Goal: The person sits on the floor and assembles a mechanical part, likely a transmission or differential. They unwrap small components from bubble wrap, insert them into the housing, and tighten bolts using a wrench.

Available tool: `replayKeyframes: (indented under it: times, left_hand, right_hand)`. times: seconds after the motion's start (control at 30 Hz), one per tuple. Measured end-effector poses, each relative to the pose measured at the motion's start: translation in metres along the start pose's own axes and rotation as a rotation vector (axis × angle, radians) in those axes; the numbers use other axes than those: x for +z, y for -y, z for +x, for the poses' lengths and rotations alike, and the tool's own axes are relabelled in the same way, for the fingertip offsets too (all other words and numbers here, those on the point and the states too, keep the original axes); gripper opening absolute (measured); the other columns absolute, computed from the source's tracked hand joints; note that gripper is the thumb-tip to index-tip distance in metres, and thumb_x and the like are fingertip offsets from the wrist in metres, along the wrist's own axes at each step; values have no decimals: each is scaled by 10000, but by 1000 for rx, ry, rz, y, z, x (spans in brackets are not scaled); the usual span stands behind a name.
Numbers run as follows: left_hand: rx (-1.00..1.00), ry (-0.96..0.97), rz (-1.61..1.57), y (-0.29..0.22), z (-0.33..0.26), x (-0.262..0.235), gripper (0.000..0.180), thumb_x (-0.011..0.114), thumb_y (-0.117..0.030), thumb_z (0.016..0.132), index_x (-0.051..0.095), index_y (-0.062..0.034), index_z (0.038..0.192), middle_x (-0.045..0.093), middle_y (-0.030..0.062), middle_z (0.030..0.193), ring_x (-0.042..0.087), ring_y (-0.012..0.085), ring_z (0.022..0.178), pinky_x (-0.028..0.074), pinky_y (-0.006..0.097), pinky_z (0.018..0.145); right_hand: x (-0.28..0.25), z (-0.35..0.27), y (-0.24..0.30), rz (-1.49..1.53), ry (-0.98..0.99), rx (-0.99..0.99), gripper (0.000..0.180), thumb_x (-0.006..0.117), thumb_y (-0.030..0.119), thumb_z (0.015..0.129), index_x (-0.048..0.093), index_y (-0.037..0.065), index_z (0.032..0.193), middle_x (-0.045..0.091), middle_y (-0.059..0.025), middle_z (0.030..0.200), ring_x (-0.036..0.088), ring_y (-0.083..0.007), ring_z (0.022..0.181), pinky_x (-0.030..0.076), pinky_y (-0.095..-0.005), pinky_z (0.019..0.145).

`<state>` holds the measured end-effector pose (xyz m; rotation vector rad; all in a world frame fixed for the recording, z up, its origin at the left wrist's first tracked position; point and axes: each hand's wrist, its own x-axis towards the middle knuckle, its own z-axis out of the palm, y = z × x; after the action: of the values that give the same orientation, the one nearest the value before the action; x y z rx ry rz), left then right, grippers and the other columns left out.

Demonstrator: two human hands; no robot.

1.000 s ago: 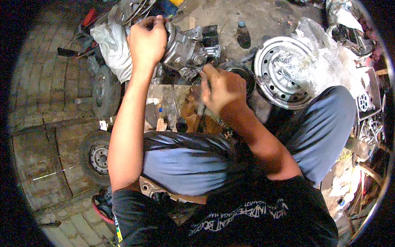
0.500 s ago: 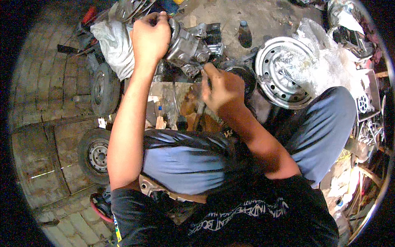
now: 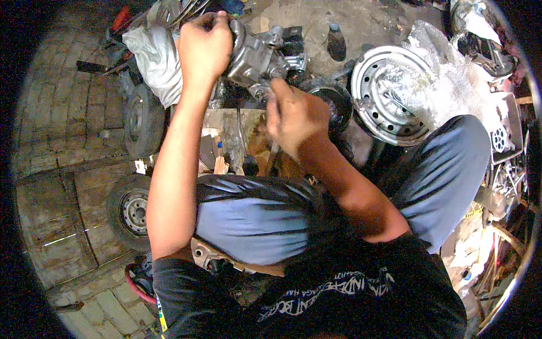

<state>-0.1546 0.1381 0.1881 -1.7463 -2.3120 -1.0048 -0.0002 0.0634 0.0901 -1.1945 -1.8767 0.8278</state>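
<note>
Sitting low on the brick floor [image 3: 62, 113] with my knees up, scrap all round me: a big silver steel wheel rim [image 3: 389, 93] lies flat off to my right, two small tyred wheels [image 3: 138, 118] sit to my left, and a grey cloth bundle [image 3: 155, 59] is just beside my left wrist.

The thing I'm on is the grey cast-metal engine part [image 3: 257, 53], a lumpy housing with bolts and ports, held up in front of me above a cluttered cardboard box [image 3: 226, 135]. My left hand [image 3: 204, 48] is curled into a tight fist on its left end, steadying it. My right hand [image 3: 293, 116] is closed around a thin dark tool [image 3: 272, 158]; can't tell what kind, the shaft hangs down below my palm and the working end is hidden.

Looks to me like the loosen-or-pry stage on the underside of the housing. Next move wants the left fist locked firm while the right works the tool without slipping.

The housing touches my left fingers [image 3: 217, 22] and sits just above my right fingers [image 3: 279, 90].
</note>
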Motion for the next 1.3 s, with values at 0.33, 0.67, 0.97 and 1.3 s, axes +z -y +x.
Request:
replayKeyframes:
  times: [0.33, 0.67, 0.97, 1.3]
  left_hand:
    - [19, -5, -3, 9, 2, 2, 363, 626, -326, 911, 764, -1, 993, 719, 278, 895, 719, 416, 925, 537, 433, 863]
    - [-4, 6, -5, 4, 4, 2, 338, 627, -314, 912, 770, -15, 980, 714, 282, 880, 719, 415, 917, 537, 439, 850]
    - [46, -29, -16, 8, 4, 4, 357, 627, -313, 907, 761, 5, 999, 712, 293, 906, 711, 436, 935, 536, 445, 872]
    - [21, -26, -2, 8, 3, 3, 355, 622, -319, 907, 762, -7, 1003, 712, 289, 881, 712, 436, 924, 536, 452, 861]
  right_hand:
    - [7, -5, -7, -39, -54, 28, 107, 625, 182, 916, 596, 81, 929, 657, -188, 709, 650, -427, 664, 493, -521, 593]
    - [11, -6, -1, -13, -92, 60, 115, 617, 178, 918, 590, 68, 895, 655, -194, 698, 650, -426, 647, 492, -529, 590]
    - [10, -5, 3, 18, -101, 62, 123, 624, 189, 913, 592, 71, 895, 643, -207, 671, 649, -432, 635, 495, -527, 585]
    - [8, -4, -2, -39, -47, 105, 151, 611, 223, 922, 589, 75, 903, 648, -212, 684, 651, -442, 658, 496, -547, 609]
